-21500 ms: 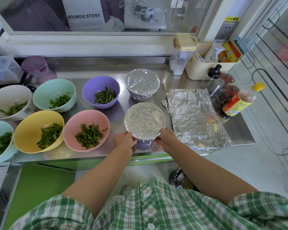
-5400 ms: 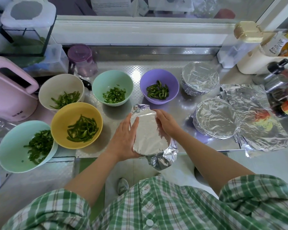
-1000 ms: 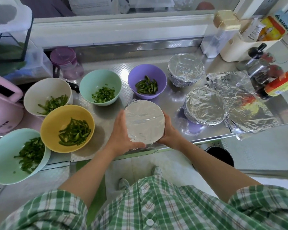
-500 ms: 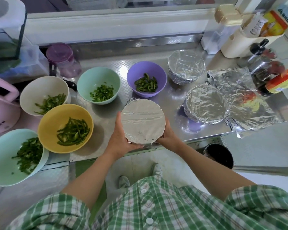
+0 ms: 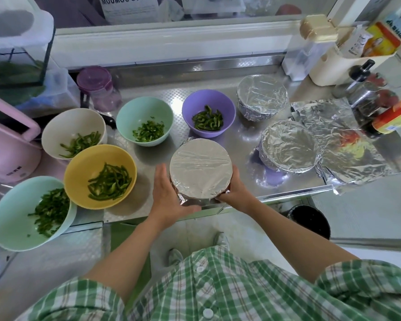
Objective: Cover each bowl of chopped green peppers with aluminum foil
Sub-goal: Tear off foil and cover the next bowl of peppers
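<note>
Looking down from the head: right at the near edge of the steel counter (image 5: 245,181), a round bowl (image 5: 202,193) capped in foil (image 5: 200,163), stretched drum-flat and dull silver on top, crumpled into pleats down the wall. Lifted or resting, hard to say. Clasped from both sides: left hand (image 5: 169,195) cupping the left and near wall, fingers curled against the crinkled skirt; right hand (image 5: 235,193) wrapped round the right wall, pressing foil in. Off to the right, well clear of the hands, back wrapped bowl (image 5: 262,96) and near wrapped bowl (image 5: 289,147), tops wrinkled and shiny, beside creased loose foil sheets (image 5: 347,154). Uncovered, smooth and round, with chopped green strips inside: purple bowl (image 5: 208,100) just behind the held one, then mint bowl (image 5: 144,110), white bowl (image 5: 74,123), yellow bowl (image 5: 88,163), and far mint bowl (image 5: 12,212) at the left.
</note>
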Action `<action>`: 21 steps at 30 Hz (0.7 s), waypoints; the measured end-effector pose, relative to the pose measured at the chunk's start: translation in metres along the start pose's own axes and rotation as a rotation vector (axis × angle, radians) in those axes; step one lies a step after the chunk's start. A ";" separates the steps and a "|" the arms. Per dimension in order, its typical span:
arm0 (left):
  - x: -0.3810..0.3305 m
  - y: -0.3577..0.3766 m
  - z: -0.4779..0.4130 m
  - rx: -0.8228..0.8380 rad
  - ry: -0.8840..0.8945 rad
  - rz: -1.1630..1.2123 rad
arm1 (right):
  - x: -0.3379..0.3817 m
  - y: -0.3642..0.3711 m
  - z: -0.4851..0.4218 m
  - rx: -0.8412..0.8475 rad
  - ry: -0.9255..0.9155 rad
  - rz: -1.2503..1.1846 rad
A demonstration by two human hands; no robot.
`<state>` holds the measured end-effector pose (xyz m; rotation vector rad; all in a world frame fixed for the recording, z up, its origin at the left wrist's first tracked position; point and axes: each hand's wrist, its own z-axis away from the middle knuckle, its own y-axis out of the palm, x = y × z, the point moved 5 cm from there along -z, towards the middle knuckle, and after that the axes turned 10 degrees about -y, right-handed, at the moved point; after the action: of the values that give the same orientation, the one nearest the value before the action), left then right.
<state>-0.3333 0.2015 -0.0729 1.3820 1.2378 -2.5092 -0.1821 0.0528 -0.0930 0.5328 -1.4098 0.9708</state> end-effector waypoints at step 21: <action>-0.046 0.005 0.009 -0.083 0.040 -0.372 | 0.004 -0.007 0.017 0.036 -0.095 0.134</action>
<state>-0.3102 0.1773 -0.0404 1.2919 1.7290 -2.6250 -0.1870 0.0361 -0.0854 0.5222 -1.5311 1.0912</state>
